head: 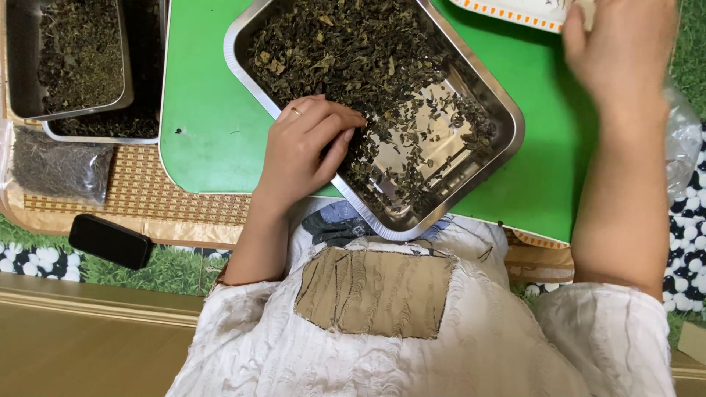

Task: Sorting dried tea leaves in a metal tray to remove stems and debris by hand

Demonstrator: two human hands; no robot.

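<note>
A steel tray (pixel 507 110) lies tilted on a green board (pixel 206 125), with dried dark-green leaves (pixel 353 44) heaped at its far end and bare metal showing near me. My left hand (pixel 301 151), a ring on one finger, rests on the tray's near-left rim. Its thumb and fingertips are pinched together in the leaves. My right hand (pixel 625 44) is raised at the top right, next to a white item with an orange dashed edge (pixel 515 10). Its fingers run out of view, so any hold is hidden.
Two darker trays of dried leaves (pixel 22 66) (pixel 103 136) are stacked at the far left. A clear bag of dried stalks (pixel 59 165) lies on a woven mat (pixel 169 195). A flat black case (pixel 110 241) sits below it. Crumpled clear plastic (pixel 684 140) lies at the right edge.
</note>
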